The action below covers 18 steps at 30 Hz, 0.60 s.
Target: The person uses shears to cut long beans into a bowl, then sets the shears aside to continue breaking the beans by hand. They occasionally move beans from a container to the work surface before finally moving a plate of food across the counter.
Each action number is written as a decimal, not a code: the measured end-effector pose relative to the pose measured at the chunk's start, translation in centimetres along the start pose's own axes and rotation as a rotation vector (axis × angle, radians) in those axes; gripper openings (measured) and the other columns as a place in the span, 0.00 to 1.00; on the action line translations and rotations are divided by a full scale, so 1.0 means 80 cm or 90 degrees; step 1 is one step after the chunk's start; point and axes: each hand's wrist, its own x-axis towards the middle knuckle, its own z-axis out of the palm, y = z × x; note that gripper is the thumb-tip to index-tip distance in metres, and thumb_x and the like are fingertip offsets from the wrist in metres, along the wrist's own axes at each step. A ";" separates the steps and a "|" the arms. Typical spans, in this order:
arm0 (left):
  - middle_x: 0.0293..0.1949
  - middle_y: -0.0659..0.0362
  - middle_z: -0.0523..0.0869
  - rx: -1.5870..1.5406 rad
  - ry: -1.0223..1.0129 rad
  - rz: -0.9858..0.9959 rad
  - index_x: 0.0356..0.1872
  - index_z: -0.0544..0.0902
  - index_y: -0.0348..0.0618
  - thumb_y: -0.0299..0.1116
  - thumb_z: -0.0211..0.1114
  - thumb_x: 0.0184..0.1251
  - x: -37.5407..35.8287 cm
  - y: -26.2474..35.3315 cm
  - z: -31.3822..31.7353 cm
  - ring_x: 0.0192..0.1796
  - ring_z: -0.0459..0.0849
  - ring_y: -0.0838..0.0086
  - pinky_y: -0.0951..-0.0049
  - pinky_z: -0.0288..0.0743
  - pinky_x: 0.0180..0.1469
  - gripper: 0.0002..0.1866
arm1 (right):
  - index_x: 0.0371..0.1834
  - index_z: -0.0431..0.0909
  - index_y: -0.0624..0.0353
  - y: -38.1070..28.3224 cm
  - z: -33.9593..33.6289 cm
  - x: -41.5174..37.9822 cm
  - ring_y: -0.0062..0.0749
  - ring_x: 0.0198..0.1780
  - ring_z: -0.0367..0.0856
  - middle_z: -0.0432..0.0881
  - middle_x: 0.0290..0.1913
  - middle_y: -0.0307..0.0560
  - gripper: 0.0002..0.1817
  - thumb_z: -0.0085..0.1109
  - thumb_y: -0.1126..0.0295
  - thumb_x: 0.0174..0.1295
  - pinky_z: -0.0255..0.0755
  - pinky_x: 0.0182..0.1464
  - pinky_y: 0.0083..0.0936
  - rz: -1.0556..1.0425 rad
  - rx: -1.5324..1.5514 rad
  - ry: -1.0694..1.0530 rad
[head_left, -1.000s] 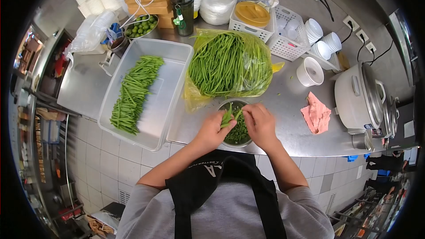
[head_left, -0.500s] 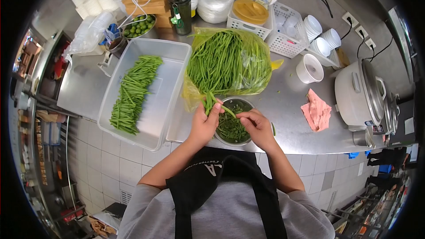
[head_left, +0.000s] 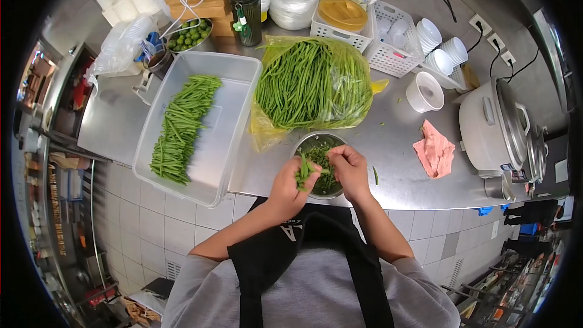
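Observation:
My left hand [head_left: 289,187] is closed around a small bunch of green beans [head_left: 303,172], whose ends stick up past the fingers. My right hand [head_left: 352,174] is closed in a pinch over the right side of a metal bowl [head_left: 296,149]; what lies between its fingertips is too small to make out. Inside the bowl are green bean trimmings [head_left: 320,147]. Beyond it lies an open yellow plastic bag [head_left: 265,138] full of long green beans [head_left: 297,85]. To the left, a clear plastic tub [head_left: 228,127] holds a row of green beans [head_left: 182,130].
A pink cloth [head_left: 435,150] and a white tub [head_left: 424,92] are on the steel table at right, near a large pot [head_left: 483,121]. One loose bean piece [head_left: 376,175] lies right of the bowl. White baskets [head_left: 395,54], a dark tumbler [head_left: 248,21] and limes [head_left: 189,36] stand behind.
Both hands have come nearer to me. The left has drawn the beans down to the bowl's near left side, and the right has moved off the bean it was pinching.

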 end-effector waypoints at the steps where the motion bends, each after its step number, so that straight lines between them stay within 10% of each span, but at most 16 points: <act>1: 0.35 0.53 0.79 -0.021 0.006 -0.007 0.40 0.75 0.39 0.30 0.57 0.67 -0.003 0.000 0.000 0.37 0.79 0.65 0.71 0.71 0.40 0.06 | 0.31 0.77 0.62 0.009 0.003 0.007 0.17 0.25 0.72 0.75 0.24 0.34 0.03 0.57 0.74 0.59 0.66 0.26 0.18 -0.094 -0.076 0.025; 8: 0.31 0.58 0.78 -0.506 0.130 -0.353 0.37 0.73 0.40 0.38 0.53 0.70 0.013 0.001 -0.009 0.30 0.77 0.75 0.73 0.73 0.35 0.11 | 0.31 0.79 0.61 -0.037 0.026 0.056 0.38 0.32 0.77 0.75 0.32 0.45 0.07 0.56 0.79 0.48 0.69 0.30 0.26 -0.647 -0.594 0.046; 18: 0.27 0.61 0.76 -0.586 0.145 -0.522 0.35 0.70 0.45 0.33 0.61 0.65 0.013 -0.006 -0.018 0.31 0.80 0.73 0.70 0.79 0.37 0.08 | 0.29 0.78 0.56 -0.052 0.053 0.143 0.33 0.41 0.74 0.71 0.32 0.40 0.06 0.54 0.72 0.47 0.66 0.39 0.30 -0.740 -1.077 -0.117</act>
